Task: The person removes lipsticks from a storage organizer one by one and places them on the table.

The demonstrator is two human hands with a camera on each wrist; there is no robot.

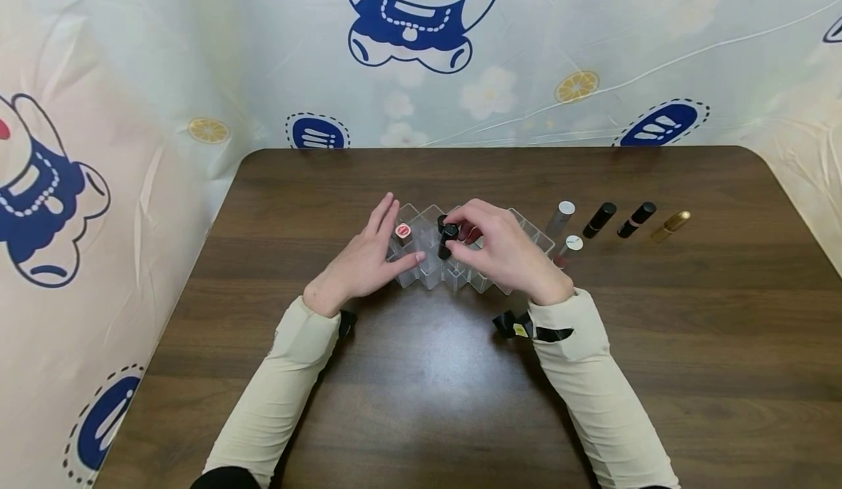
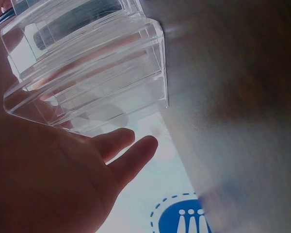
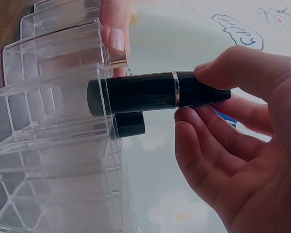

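Observation:
A clear lipstick organizer [image 1: 430,277] with diamond-shaped compartments stands on the table. My right hand [image 1: 503,248] pinches a black lipstick tube [image 3: 140,92] with a thin metallic band between thumb and fingers. The tube's far end is at the mouth of a compartment; how deep it reaches is hard to tell. Another black tube [image 3: 131,124] sits in the organizer right beside it. A red-topped lipstick [image 1: 403,233] stands in a compartment at the left end. My left hand [image 1: 358,262] is at that end, fingers extended along the organizer's side and thumb over its front edge.
Right of the organizer stand a silver-capped tube [image 1: 561,218], a white-topped tube [image 1: 572,244], two black tubes [image 1: 599,220] [image 1: 636,220] and a gold tube [image 1: 671,226]. A patterned curtain [image 1: 263,50] hangs behind the wooden table [image 1: 421,401].

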